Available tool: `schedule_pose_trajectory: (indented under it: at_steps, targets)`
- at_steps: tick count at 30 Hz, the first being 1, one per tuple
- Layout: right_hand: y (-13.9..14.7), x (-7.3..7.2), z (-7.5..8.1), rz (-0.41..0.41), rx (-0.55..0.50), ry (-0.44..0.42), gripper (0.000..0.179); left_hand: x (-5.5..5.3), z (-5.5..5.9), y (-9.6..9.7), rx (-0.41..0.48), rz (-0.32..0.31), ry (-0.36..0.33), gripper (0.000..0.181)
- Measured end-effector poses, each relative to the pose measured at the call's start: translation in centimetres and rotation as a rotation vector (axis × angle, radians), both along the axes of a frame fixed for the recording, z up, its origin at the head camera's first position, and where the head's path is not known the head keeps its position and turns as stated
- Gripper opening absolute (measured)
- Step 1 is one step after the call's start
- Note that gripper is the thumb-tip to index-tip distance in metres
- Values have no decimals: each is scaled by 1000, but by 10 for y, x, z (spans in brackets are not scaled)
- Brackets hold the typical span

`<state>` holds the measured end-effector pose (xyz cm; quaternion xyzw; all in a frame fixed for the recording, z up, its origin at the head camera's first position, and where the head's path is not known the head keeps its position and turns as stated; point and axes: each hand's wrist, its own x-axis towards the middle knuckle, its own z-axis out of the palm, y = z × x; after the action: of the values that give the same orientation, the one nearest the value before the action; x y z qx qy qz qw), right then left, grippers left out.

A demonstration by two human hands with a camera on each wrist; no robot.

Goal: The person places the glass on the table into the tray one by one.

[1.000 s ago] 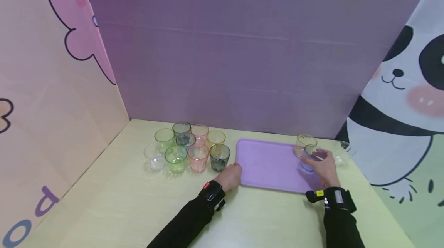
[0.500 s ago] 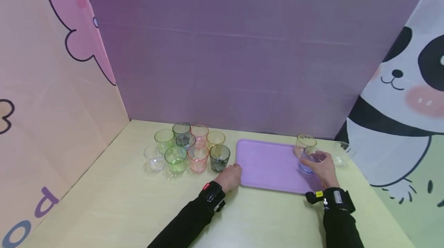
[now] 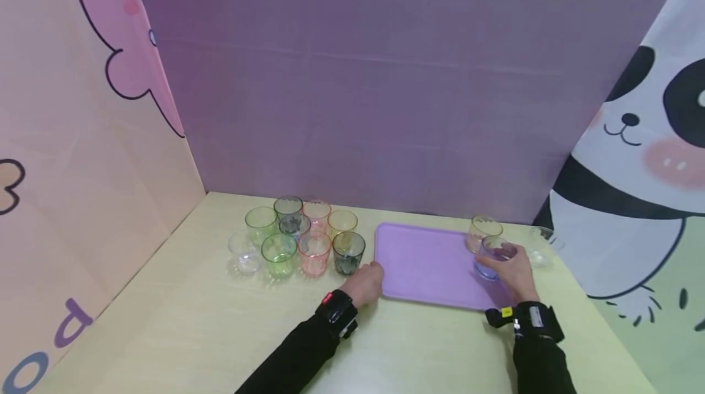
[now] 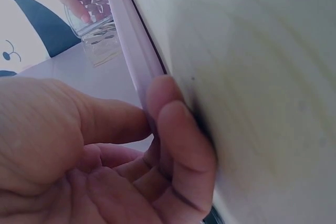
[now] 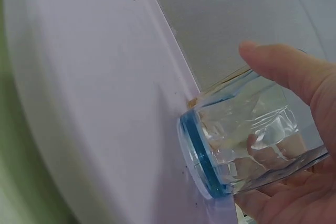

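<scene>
My left hand (image 3: 365, 284) is at the left edge of a purple tray (image 3: 424, 265); in the left wrist view its thumb and curled fingers (image 4: 181, 135) pinch the tray's rim. Over the tray's right end, my right hand (image 3: 512, 268) grips a clear blue glass (image 3: 484, 268) by its side. In the right wrist view the thumb and fingers lie around the glass (image 5: 273, 124), whose blue base is at the tray surface; whether it bears full weight there I cannot tell. A yellow glass (image 3: 478, 241) stands right behind it, at the tray's far right corner.
Left of the tray, several coloured glasses stand close together, among them a dark grey one (image 3: 349, 254), a green one (image 3: 279, 256) and a pink one (image 3: 315, 254). A clear glass (image 3: 540, 253) is beyond my right hand. A purple backdrop (image 3: 352, 106) rises behind the table.
In the head view the blue glass has shifted slightly down and left, with my right hand still gripping it. My left hand stays on the tray's edge.
</scene>
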<state>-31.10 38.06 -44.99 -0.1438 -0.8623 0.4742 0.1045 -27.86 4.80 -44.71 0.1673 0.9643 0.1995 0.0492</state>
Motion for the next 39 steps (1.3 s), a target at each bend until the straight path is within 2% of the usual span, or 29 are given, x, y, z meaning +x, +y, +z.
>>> schedule_pose_trajectory:
  at_steps: [13, 19, 33, 39]
  targets:
    - [-1, 1, 1, 9, -50, 12, 105, 0, 0, 0, 3, 2, -24, 37]
    - [-2, 0, 1, 9, -46, 5, 106, -1, 0, 1, 7, 14, -43, 38]
    - [-1, 1, 1, 24, -56, 24, 109, -1, 1, 1, -5, 3, -22, 38]
    - [0, 1, 1, 19, -38, -3, 112, -1, 1, 1, 2, 8, -42, 40]
